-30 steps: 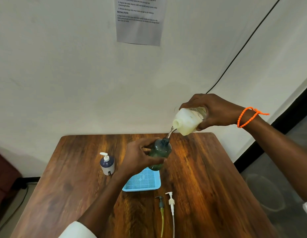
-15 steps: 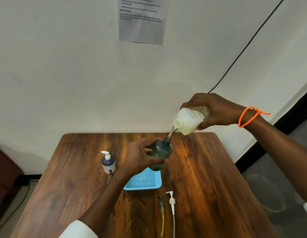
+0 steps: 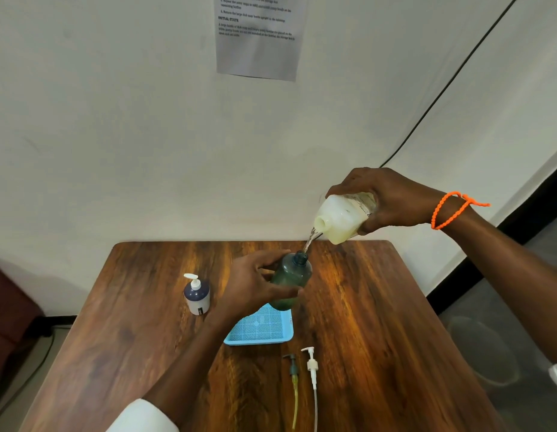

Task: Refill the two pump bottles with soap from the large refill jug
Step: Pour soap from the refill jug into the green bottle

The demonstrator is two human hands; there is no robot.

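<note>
Spanning the lower half of the view, a dark wood-grain bench (image 3: 364,322) stands against a pale wall. A printed paper sheet (image 3: 260,35) hangs on the wall above, and a thin black cable (image 3: 442,92) runs diagonally across the wall at upper right. A black baseboard and grey floor show at right.

On the bench lie a light blue perforated tray (image 3: 261,328), a white pump head (image 3: 311,366) with its clear dip tube, and just beside it a dark green pump head (image 3: 292,366) with a yellowish tube. A dark blue pump bottle (image 3: 196,296) with a white pump fitted stands upright left of the tray.

The left hand (image 3: 252,285) has its grip curled around a green translucent bottle (image 3: 291,282), held just above the far edge of the tray, neck open and tilted slightly toward the right. The bottle's lower part looks darker.

The right hand (image 3: 392,201), wearing an orange beaded bracelet (image 3: 452,210) at the wrist, has its grip clamped on the refill jug (image 3: 342,218), a milky white container tipped down to the left, uncapped. A thin clear stream of soap (image 3: 310,241) runs from its mouth to the green bottle's neck.
</note>
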